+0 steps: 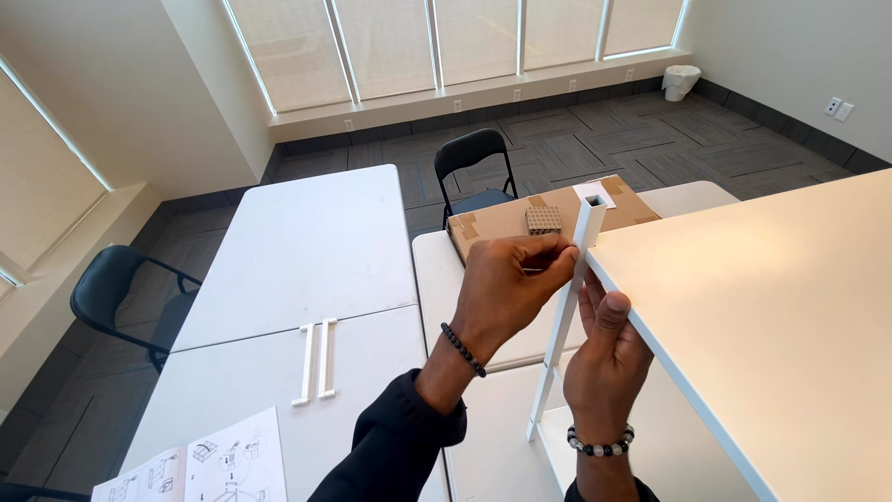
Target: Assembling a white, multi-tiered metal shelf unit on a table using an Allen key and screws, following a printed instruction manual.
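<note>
Head view: left hand (511,288) fingers pinch the white leg (569,307) top against the panel (771,307), right hand (609,358) fingers grip it below; two loose legs (316,363) wait on the table (307,242), so assembly looks partway.

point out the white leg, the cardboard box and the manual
white leg (564,321), head view, middle of the post between the hands
cardboard box (497,221), head view, top face left of the leg
manual (218,460), head view, right page
</note>
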